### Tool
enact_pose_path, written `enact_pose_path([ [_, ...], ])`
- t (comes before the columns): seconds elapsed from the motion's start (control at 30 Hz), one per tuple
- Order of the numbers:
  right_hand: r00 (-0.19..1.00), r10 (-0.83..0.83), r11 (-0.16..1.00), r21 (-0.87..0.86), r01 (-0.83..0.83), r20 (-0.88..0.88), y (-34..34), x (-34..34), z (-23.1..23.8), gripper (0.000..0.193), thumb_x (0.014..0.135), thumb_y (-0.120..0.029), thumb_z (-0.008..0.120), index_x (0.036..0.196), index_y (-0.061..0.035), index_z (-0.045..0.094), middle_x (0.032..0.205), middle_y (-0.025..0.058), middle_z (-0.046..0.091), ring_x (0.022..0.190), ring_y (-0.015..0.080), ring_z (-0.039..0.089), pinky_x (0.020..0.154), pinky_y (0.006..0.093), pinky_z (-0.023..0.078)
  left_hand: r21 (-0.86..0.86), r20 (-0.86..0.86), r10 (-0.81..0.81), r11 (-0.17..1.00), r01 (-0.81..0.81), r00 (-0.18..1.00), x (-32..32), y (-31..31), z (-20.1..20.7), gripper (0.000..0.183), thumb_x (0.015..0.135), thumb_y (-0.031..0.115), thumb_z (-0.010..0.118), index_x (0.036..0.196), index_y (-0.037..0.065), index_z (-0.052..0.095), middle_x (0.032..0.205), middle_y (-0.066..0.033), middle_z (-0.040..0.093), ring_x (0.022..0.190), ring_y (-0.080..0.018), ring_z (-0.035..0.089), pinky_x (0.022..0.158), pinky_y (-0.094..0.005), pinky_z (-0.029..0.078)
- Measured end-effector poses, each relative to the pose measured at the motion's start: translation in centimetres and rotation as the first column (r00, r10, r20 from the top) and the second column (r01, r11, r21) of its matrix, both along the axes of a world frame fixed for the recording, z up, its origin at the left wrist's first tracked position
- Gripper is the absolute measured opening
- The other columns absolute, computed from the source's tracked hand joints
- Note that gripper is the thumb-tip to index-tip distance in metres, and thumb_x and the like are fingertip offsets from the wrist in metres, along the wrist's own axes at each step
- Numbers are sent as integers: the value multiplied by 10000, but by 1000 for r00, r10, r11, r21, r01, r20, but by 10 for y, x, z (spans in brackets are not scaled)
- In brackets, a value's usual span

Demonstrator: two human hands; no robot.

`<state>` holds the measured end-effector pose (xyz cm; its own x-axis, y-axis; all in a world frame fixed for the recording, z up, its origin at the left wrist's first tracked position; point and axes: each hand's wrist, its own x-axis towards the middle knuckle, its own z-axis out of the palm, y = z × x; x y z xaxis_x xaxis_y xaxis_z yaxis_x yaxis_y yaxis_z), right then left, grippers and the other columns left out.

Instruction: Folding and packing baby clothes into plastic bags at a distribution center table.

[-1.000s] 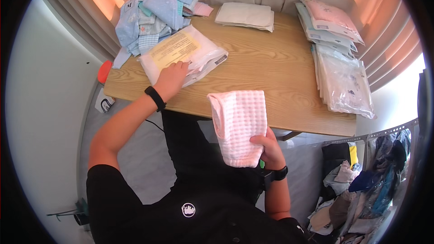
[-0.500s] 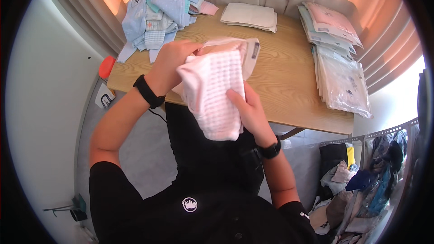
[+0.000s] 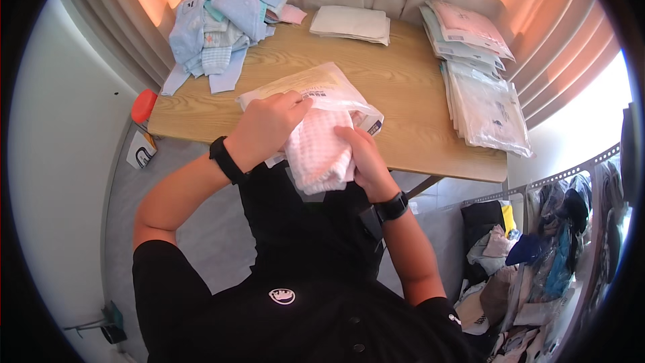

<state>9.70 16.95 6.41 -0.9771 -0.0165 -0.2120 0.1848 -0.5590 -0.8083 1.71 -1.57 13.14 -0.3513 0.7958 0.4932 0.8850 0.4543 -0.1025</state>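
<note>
A folded pink-and-white checked garment [image 3: 319, 151] is partly inside a clear plastic bag [image 3: 336, 87] at the near edge of the table. My left hand [image 3: 267, 126] is closed on the lip of the bag, just above the cloth. On the other side, my right hand [image 3: 369, 163] grips the garment's right edge, thumb on top. The garment's lower end sticks out of the bag toward my body. Its upper end is hidden under the plastic and my left fingers.
The wooden table [image 3: 430, 151] carries a heap of light blue children's clothes [image 3: 225, 13] at the far left. Flat white bags [image 3: 351, 23] lie at the back, and packed garments in plastic [image 3: 487, 101] at the right. A rack of clothes [image 3: 537, 262] stands at the lower right.
The garment has moved down and its upper part has gone under the plastic bag. My left hand has shifted onto the bag's lip; the bag now lies across the table edge.
</note>
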Motion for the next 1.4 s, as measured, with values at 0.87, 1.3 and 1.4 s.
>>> enact_pose_path([
  [0.87,983,-172,831,-527,178,60,-7,-43,-79,656,925,-519,428,1335,-7,427,1309,196,505,1158,373,513,999,472,434,242,259,13,967,-78,966,107,-2,-64,444,691,-17,603,1130,-52,543,1102,-191,555,1003,-331,569,833,-395,485],
  [1.3,954,85,562,-777,-283,-286,3,-59,-113,625,959,-475,375,1356,6,391,1350,202,465,1192,379,484,1013,480,415,114,435,417,853,-509,798,38,37,-123,608,664,197,707,1230,49,541,1226,-197,525,1167,-411,455,977,-483,365],
  [1.4,951,104,549,-780,-299,-291,0,-60,-98,553,944,-431,403,1275,5,477,1248,200,544,1124,363,535,979,489,440,102,535,409,837,-537,739,35,37,-122,542,659,212,707,1177,114,585,1188,-159,569,1151,-387,482,940,-481,389],
])
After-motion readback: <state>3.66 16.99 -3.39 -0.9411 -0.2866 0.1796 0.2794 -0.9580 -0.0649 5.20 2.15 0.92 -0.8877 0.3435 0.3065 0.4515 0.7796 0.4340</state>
